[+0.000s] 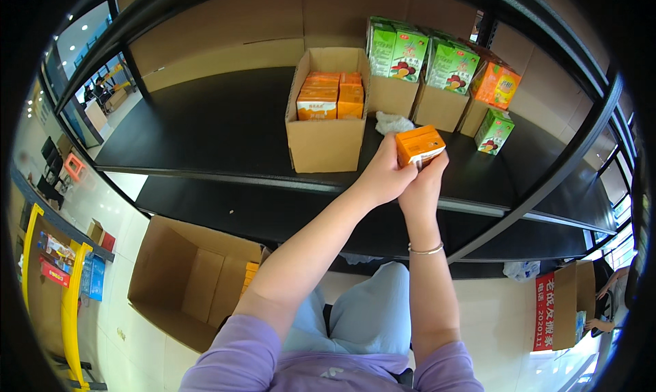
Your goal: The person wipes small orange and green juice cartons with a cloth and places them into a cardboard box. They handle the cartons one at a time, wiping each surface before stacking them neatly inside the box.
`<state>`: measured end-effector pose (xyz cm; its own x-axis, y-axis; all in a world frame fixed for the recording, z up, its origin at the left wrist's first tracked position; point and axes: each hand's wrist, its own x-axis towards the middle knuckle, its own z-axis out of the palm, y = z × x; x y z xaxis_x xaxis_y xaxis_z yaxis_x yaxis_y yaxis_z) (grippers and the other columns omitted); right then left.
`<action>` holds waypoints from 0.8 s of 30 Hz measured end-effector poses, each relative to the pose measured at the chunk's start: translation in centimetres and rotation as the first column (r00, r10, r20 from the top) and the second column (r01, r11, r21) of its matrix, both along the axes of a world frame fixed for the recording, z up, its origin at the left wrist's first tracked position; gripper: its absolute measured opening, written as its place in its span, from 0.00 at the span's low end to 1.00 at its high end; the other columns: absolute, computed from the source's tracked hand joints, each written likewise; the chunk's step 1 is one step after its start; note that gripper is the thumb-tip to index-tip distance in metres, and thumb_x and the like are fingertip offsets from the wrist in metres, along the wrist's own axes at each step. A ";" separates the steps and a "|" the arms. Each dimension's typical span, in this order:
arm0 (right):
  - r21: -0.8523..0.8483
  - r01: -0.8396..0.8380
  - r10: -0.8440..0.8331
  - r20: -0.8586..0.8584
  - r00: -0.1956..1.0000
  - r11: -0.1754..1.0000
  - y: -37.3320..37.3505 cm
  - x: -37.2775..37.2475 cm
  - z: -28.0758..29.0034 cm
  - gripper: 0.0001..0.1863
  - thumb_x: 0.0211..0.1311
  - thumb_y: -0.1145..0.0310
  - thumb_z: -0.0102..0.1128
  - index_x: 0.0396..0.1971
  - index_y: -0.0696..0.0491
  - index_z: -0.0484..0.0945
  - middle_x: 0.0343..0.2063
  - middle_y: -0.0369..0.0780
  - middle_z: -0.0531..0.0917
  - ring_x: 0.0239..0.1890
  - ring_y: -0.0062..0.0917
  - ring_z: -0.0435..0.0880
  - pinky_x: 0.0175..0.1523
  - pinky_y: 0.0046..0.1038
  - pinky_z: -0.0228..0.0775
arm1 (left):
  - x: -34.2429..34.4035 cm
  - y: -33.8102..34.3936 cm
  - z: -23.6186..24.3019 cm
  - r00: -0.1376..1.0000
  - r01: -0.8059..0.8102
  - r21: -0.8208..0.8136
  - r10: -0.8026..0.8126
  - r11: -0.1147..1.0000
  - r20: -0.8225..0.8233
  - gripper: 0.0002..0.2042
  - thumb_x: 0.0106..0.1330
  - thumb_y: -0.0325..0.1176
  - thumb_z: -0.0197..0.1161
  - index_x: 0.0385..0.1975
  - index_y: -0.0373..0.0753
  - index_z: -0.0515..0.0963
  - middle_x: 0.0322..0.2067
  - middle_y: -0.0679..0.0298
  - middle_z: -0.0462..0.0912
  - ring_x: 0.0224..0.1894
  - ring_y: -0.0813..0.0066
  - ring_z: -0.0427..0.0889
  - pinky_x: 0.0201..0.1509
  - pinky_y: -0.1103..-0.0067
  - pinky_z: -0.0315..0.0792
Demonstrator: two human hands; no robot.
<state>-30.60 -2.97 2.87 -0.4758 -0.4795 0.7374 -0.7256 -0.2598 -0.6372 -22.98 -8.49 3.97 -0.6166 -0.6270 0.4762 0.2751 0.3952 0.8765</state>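
Between both hands, above the front of the black shelf [225, 136], is a small orange carton [419, 142] with a white lower part. My left hand [384, 173] wraps its left side, and my right hand [425, 187] closes on its right and near side. The fingers behind the carton are hidden. Left of my hands stands an open cardboard box [324, 148] with several orange cartons [318, 99] packed in it. A crumpled white plastic bag [394, 123] lies just behind my left hand.
Behind stand cardboard boxes [441, 107] with green cartons [452, 65] and orange cartons [497, 84]. A single green carton [494, 131] stands at right. Below left, a large open box [195, 269] holds orange packs [249, 276]. The rack post [574, 142] rises at right; another person's hand [601, 325] shows beyond.
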 end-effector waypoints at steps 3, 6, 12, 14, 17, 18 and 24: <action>-0.034 -0.008 0.010 0.047 0.999 0.999 -0.5 -0.6 -1.1 0.34 0.44 0.70 0.64 0.48 0.65 0.53 0.41 0.52 0.70 0.42 0.42 0.74 0.44 0.32 0.67 | -0.7 -0.2 -0.2 0.998 0.061 0.068 -0.061 0.996 -0.001 0.22 0.52 0.22 0.52 0.49 0.35 0.57 0.45 0.60 0.67 0.48 0.77 0.68 0.52 0.80 0.63; -0.044 -0.044 0.045 0.010 0.999 0.998 -0.6 -1.0 -1.3 0.34 0.46 0.70 0.63 0.50 0.62 0.52 0.40 0.48 0.72 0.42 0.34 0.75 0.45 0.28 0.67 | -0.7 -1.0 -0.1 0.997 0.083 0.113 -0.082 0.990 -0.013 0.22 0.52 0.22 0.52 0.49 0.35 0.57 0.45 0.61 0.68 0.48 0.77 0.68 0.52 0.80 0.63; 0.023 -0.088 0.088 -0.029 0.996 0.996 1.1 -0.4 -1.2 0.35 0.42 0.69 0.64 0.49 0.61 0.56 0.42 0.51 0.68 0.41 0.41 0.74 0.43 0.31 0.68 | 0.2 -2.0 0.0 0.983 0.136 0.242 -0.101 0.961 -0.153 0.20 0.52 0.23 0.50 0.46 0.35 0.59 0.44 0.60 0.68 0.51 0.74 0.66 0.55 0.79 0.62; 0.051 -0.079 0.080 -0.023 0.997 0.996 1.2 -0.7 -1.7 0.34 0.43 0.68 0.64 0.49 0.61 0.56 0.43 0.50 0.68 0.41 0.40 0.74 0.43 0.31 0.69 | 0.5 -2.2 0.1 0.976 0.171 0.262 -0.128 0.950 -0.174 0.19 0.51 0.23 0.49 0.46 0.35 0.60 0.45 0.60 0.67 0.52 0.73 0.66 0.55 0.78 0.62; -0.011 -0.105 0.103 -0.092 0.990 0.994 1.1 -0.8 -1.8 0.31 0.45 0.68 0.63 0.47 0.61 0.58 0.44 0.50 0.68 0.41 0.40 0.74 0.44 0.30 0.69 | 0.7 -1.5 0.1 0.975 0.130 0.284 -0.071 0.950 -0.210 0.22 0.53 0.22 0.48 0.51 0.34 0.57 0.47 0.58 0.66 0.51 0.72 0.67 0.55 0.78 0.62; -0.023 -0.110 0.107 -0.110 0.988 0.994 1.1 -0.8 -1.8 0.31 0.45 0.67 0.63 0.47 0.61 0.58 0.44 0.51 0.68 0.42 0.40 0.74 0.44 0.30 0.69 | 0.8 -1.3 0.0 0.972 0.122 0.286 -0.056 0.950 -0.229 0.22 0.55 0.22 0.48 0.52 0.34 0.56 0.47 0.58 0.66 0.51 0.71 0.67 0.55 0.77 0.62; -0.077 -0.270 0.274 0.045 0.961 0.960 0.7 -1.1 -2.4 0.26 0.51 0.70 0.56 0.48 0.63 0.58 0.46 0.50 0.67 0.45 0.37 0.73 0.51 0.30 0.66 | 1.3 -0.8 -2.1 0.976 -0.212 -0.155 0.218 0.965 0.021 0.28 0.56 0.23 0.49 0.58 0.30 0.48 0.52 0.49 0.61 0.56 0.59 0.62 0.58 0.74 0.59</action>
